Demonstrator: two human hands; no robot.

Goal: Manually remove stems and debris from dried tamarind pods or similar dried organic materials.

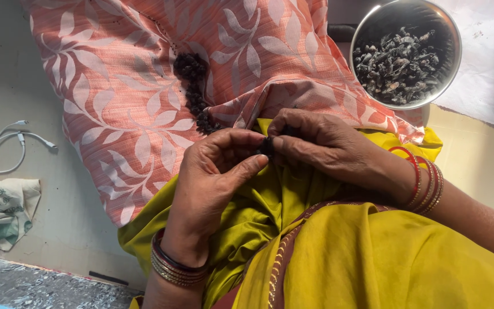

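Head view: a strand of small dark beads (196, 100) is seen lying over an orange cushion with a pale leaf pattern (127, 109). The beads are rough, nearly black and roundish, bunched into a clump at the upper end and running down in a single line toward the hands. The lower end of the strand is pinched between the two hands, just above a lap covered in yellow-green cloth (338, 257). The left hand (215, 171) is closed around it, thumb pressed against the fingertips. The right hand (321, 143) is curled over it from the other side, its fingertips meeting those of the left; the piece held there is mostly hidden.

A round steel bowl (453, 63) is placed at the upper right, just beyond the cushion's edge. It is filled with loose dark, shrivelled pieces (398, 66), black and grey, piled irregularly.

At the left edge, a crumpled pale cloth bag with green printing (1, 209) is lying on the floor, well apart from the hands. A white cable (12, 143) is looped just above it. Bangles are worn on both wrists.
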